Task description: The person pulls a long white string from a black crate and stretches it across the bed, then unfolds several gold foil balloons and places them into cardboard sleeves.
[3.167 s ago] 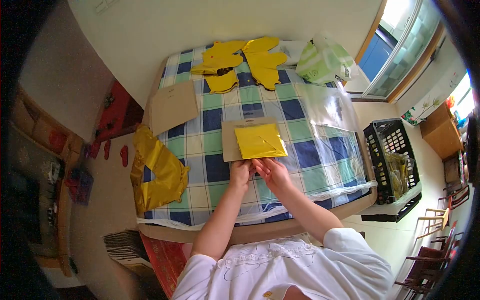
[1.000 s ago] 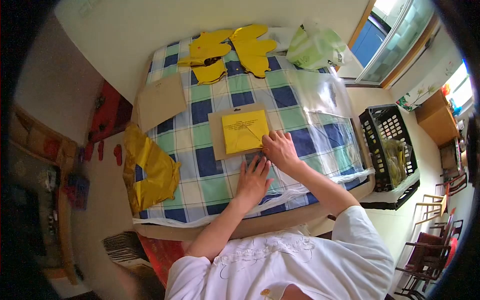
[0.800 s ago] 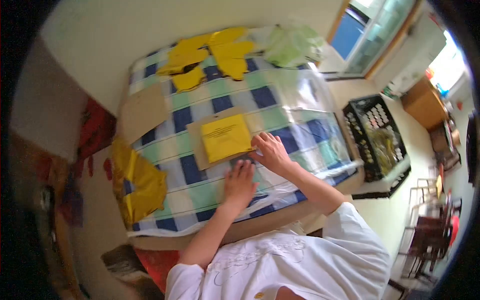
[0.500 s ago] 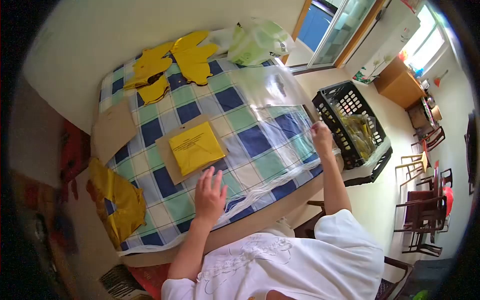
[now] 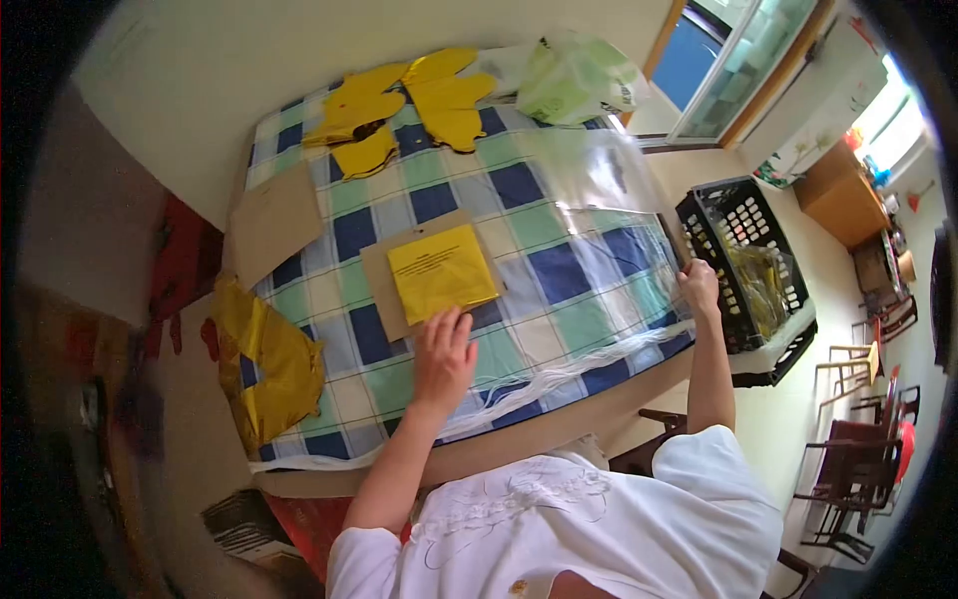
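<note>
A flat folded gold foil packet [image 5: 443,270] with small dark print lies on a brown cardboard piece [image 5: 377,290] on the checked cloth. My left hand [image 5: 445,361] is open, fingers stretched out, its fingertips at the packet's near edge. At the table's right edge, my right hand [image 5: 701,286] is closed; what its fingers hold, if anything, I cannot make out. Clear plastic [image 5: 639,255] lies on the cloth just left of it. Behind that, a stack of clear plastic sheets or bags [image 5: 594,170] catches the light.
Gold foil shapes [image 5: 449,95] lie along the wall, beside a green-and-white plastic bag [image 5: 574,80]. Another cardboard piece [image 5: 274,225] and crumpled gold foil [image 5: 264,364] are at left. White strings [image 5: 559,377] run along the near edge. A black crate [image 5: 714,225] stands right.
The whole view has shifted, so the table sits further right. My left hand has moved up to the foil packet's near edge. My right hand stays closed near the table's right edge.
</note>
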The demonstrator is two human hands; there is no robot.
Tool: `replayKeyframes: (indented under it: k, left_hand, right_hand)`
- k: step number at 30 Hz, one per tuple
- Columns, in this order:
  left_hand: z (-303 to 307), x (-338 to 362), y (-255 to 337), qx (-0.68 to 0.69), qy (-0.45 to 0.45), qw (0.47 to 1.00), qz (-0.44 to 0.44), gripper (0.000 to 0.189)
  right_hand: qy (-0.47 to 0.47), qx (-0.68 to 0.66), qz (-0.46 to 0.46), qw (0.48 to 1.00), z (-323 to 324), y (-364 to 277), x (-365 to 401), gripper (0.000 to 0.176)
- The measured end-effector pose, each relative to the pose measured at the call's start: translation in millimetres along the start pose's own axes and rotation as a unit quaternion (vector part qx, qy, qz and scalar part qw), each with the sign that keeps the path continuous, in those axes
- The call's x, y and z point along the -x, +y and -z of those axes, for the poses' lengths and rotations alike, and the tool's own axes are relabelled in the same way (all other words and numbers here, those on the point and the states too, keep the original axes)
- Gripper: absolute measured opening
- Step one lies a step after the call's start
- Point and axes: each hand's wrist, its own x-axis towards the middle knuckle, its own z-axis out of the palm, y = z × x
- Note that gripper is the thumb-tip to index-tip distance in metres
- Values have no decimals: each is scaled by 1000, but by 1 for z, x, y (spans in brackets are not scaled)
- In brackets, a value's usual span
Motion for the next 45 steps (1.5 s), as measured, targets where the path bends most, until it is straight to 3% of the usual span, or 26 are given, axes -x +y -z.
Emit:
replayKeyframes:
  k: [4, 5, 8, 10, 11, 13, 14, 38, 41, 45]
  left_hand:
    - [-8, 7, 4, -38, -17, 999, -23, 45]
    - [-9, 8, 4, -34, -15, 999, -22, 45]
    - [-10, 8, 5, -21, -7, 1000, -15, 45]
    - [-7, 8, 7, -10, -8, 1000, -12, 44]
    - [-6, 8, 8, -9, -13, 1000, -11, 44]
    - [-4, 7, 9, -7, -23, 1000, -8, 44]
    - [-5, 7, 10, -13, -21, 1000, -10, 43]
    - [-12, 14, 9, -24, -14, 999, -16, 40]
    - [-11, 13, 9, -25, -8, 999, -26, 36]
    - [-14, 18, 7, -25, -17, 999, -35, 35]
  right_hand:
    - [33, 1, -18, 999, 0, -14, 2, 17]
    - [73, -6, 1, 997, -1, -19, 4, 16]
    - [53, -164, 115, 978, 7, -68, 25, 15]
    - [-90, -190, 170, 963, 10, -125, 66, 10]
    - [-247, -211, 148, 934, 23, -157, 84, 10]
    - [-305, -184, 221, 908, 27, -193, 109, 16]
    - [-296, -166, 260, 904, 18, -197, 111, 19]
    - [-263, -180, 217, 923, 13, -223, 82, 20]
    - [-236, -214, 209, 925, 2, -240, 93, 22]
    - [-113, -259, 223, 933, -27, -262, 102, 22]
